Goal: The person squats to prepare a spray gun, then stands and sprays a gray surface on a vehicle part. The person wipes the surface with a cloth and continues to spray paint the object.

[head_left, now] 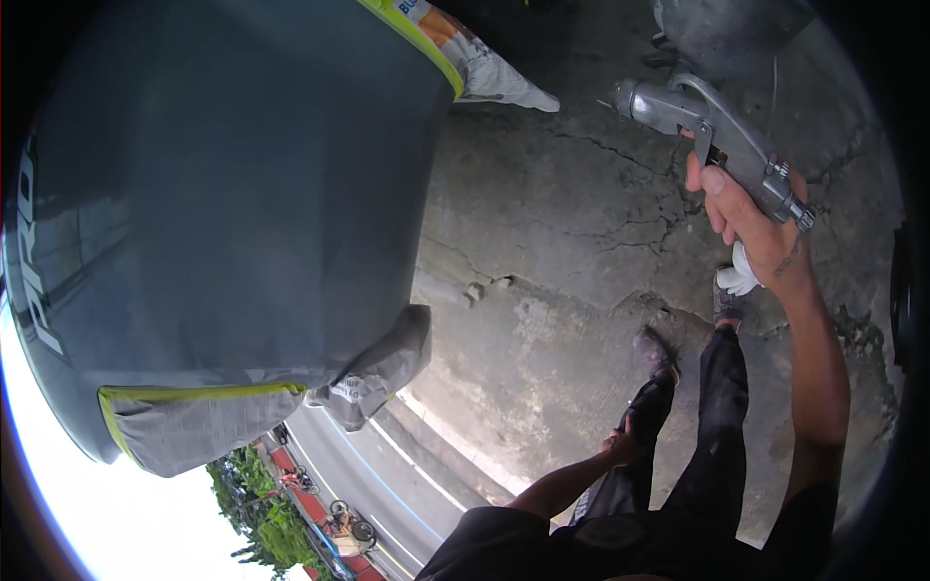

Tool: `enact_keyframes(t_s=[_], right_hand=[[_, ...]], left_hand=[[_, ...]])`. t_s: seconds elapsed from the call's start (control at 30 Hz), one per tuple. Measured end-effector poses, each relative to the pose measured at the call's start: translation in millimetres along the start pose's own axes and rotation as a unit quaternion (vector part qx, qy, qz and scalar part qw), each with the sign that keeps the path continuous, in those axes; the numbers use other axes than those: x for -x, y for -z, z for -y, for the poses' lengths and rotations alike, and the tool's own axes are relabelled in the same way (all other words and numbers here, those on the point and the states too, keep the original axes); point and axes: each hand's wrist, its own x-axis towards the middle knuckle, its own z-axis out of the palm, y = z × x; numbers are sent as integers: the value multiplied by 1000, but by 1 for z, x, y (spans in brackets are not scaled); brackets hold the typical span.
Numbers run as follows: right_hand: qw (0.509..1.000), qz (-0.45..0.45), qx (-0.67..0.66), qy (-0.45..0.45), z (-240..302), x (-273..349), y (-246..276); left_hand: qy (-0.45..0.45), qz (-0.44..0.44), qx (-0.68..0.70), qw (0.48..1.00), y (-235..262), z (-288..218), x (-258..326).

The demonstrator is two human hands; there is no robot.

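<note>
My right hand (760,228) is wrapped round the handle of a metal spray gun (741,150), raised at the upper right. The nozzle points left, toward a dark grey vehicle panel (262,194), with a gap between them. A rounded grey metal cup (736,34) shows beside the gun, partly cut off by the picture's edge. My left hand (620,443) is down by my leg, apart from the panel; its fingers are too small and dim to read. Just behind my right wrist is a white, glove-like thing (740,275), partly hidden.
Masking paper (194,426) edged with yellow-green tape covers parts along the panel's lower edge. More paper (499,77) sticks out at the top. Cracked concrete (542,203) lies underfoot. Beyond a kerb runs a road (363,474), with parked cycles (354,523) and green bushes (257,499).
</note>
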Motion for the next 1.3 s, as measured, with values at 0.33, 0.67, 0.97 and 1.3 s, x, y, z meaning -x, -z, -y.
enact_keyframes(t_s=[0.33,0.67,0.97,1.3], right_hand=[[944,273,13,183,1,16,3],[1000,-7,10,4,5,-1,10],[967,192,-16,167,5,5,20],[997,5,0,76,28,-8,0]], left_hand=[[-6,-9,-48,999,-8,0,-7],[-9,-24,-7,1000,-10,4,-6],[-13,-17,-12,1000,-2,-1,0],[1,-29,-45,999,-12,0,-9]])
